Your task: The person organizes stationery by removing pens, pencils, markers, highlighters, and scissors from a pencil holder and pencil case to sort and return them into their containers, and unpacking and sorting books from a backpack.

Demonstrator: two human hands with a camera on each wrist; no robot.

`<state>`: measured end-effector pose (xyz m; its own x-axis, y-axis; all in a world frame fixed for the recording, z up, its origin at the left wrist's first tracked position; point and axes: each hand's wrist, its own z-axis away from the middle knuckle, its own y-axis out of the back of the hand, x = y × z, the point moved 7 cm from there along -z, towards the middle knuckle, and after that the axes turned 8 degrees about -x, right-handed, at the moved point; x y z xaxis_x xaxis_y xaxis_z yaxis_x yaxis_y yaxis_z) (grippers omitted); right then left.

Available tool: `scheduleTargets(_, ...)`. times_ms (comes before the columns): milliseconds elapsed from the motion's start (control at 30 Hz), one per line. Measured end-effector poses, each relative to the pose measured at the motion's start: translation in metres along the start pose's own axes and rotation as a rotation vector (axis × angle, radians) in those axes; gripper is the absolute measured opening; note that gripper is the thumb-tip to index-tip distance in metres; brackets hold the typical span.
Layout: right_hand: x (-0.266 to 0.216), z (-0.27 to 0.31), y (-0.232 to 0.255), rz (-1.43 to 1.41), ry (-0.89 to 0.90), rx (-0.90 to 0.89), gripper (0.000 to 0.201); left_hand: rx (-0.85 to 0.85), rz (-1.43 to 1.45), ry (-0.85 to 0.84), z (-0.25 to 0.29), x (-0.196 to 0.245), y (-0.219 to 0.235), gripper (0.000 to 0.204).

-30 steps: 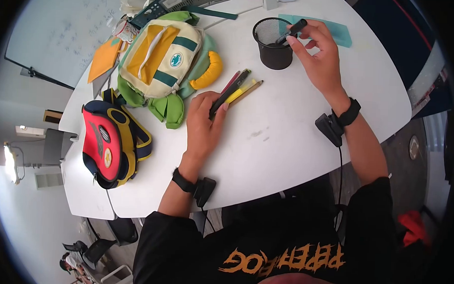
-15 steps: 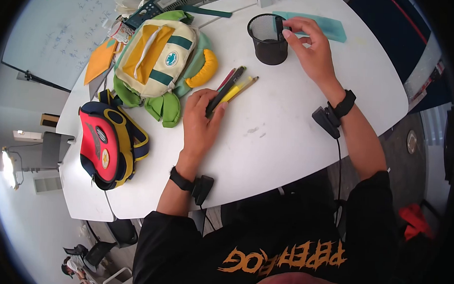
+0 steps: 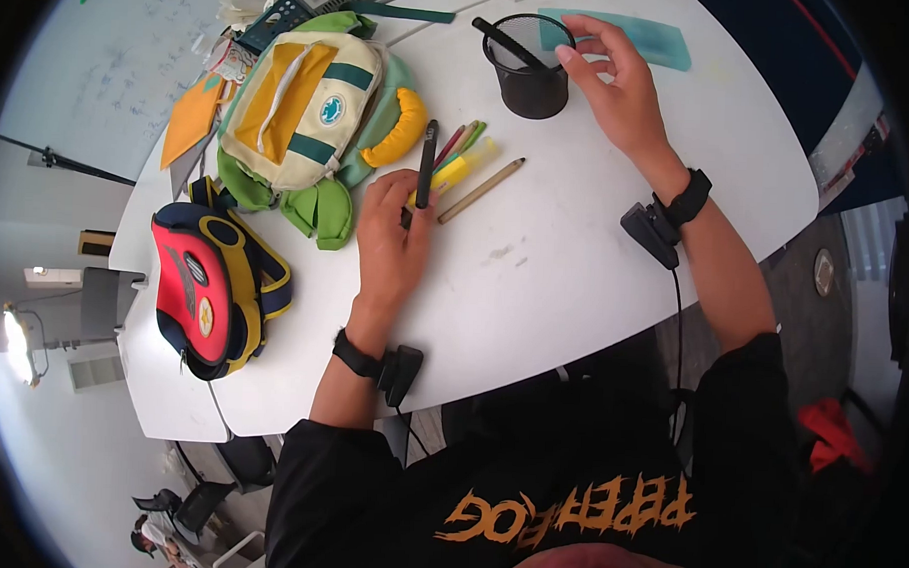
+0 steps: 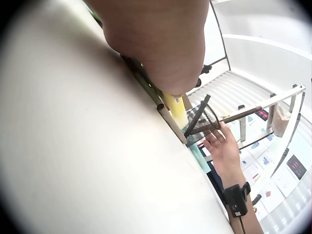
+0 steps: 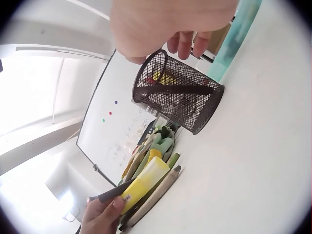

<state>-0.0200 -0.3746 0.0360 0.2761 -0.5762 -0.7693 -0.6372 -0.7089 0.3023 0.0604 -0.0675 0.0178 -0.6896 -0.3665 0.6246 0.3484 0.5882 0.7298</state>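
Observation:
A black mesh pen cup [image 3: 534, 92] stands upright on the table, with a black pen [image 3: 506, 41] leaning inside it and jutting over its left rim. My right hand [image 3: 621, 100] is beside the cup, fingers loosely spread at its right rim and holding nothing. My left hand [image 3: 391, 237] pinches another black pen [image 3: 427, 163], its tip pointing up and away. A yellow highlighter [image 5: 141, 185] lies against the left thumb in the right wrist view. Close by are a wooden pencil [image 3: 483, 190] on the table and several coloured pencils [image 3: 465, 136], partly hidden by the highlighter.
A cream and green backpack [image 3: 310, 109] lies left of the left hand, with a red and navy bag [image 3: 199, 285] nearer me. Behind the cup lies a teal pouch-like strip [image 3: 633, 40]. An orange envelope [image 3: 192, 125] and a basket [image 3: 268, 29] are at the far left.
My right hand has let go of the first black pen, which now leans in the cup. In my left hand the other black pen has swung upright, and the wooden pencil lies apart.

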Motion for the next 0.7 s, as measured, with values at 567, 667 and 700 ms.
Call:
scheduleTargets(567,-0.085,0.024,-0.026,0.067,0.424,-0.408,0.007,0.046,0.116,0.054,0.001,-0.002,0.002,0.017)
scheduleTargets(667,-0.081,0.031,-0.044,0.133,0.315,-0.624,0.011,0.063,0.084,0.032,-0.001,-0.003,0.003,0.017)
scheduleTargets(700,-0.074,0.037,-0.054,0.162,0.263,-0.756,0.012,0.065,0.108,0.047,-0.001,-0.003,0.003,0.017)
